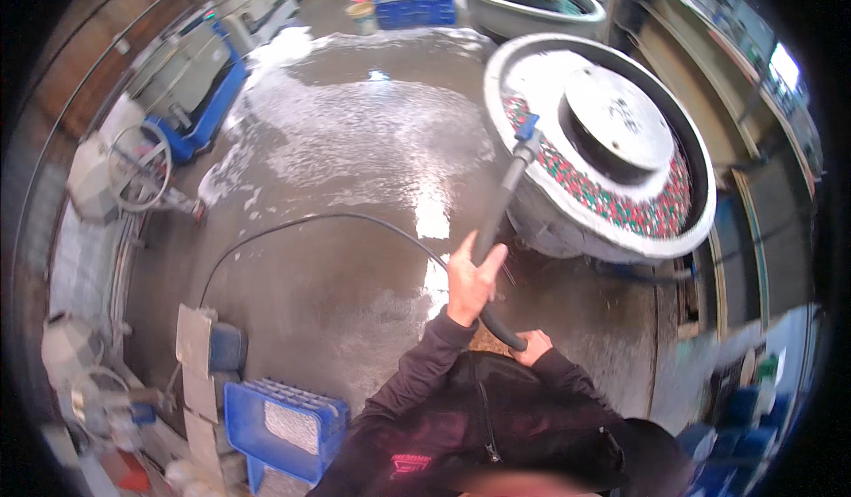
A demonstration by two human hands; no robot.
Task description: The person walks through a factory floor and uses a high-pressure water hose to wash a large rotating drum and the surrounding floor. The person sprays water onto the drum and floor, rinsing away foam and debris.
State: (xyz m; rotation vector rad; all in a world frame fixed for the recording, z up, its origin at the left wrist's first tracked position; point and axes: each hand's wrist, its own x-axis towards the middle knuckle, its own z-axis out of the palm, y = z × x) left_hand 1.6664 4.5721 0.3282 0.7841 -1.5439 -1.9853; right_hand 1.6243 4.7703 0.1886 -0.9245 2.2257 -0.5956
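Note:
A dark hose (502,330) crosses in front of my body and runs on into a grey pipe (507,194) with a blue valve (527,126) at its far end. My left hand (470,284) is closed around it at mid-length, thumb raised along the side. Lower down, close to my waist, my right hand (532,347) grips the same hose; its fingers are partly hidden. The valve end overlaps the near left rim of a large round tub (612,238). Red, green and white pellets (612,200) and white foam surround the tub's raised round centre (618,117).
Foam and water cover the concrete floor (355,133). A thin black hose (332,216) curves across it. Blue crates (284,430) stand at lower left, another blue crate (417,9) at the back. Handwheel machines (140,166) line the left; a second tub (532,23) stands behind.

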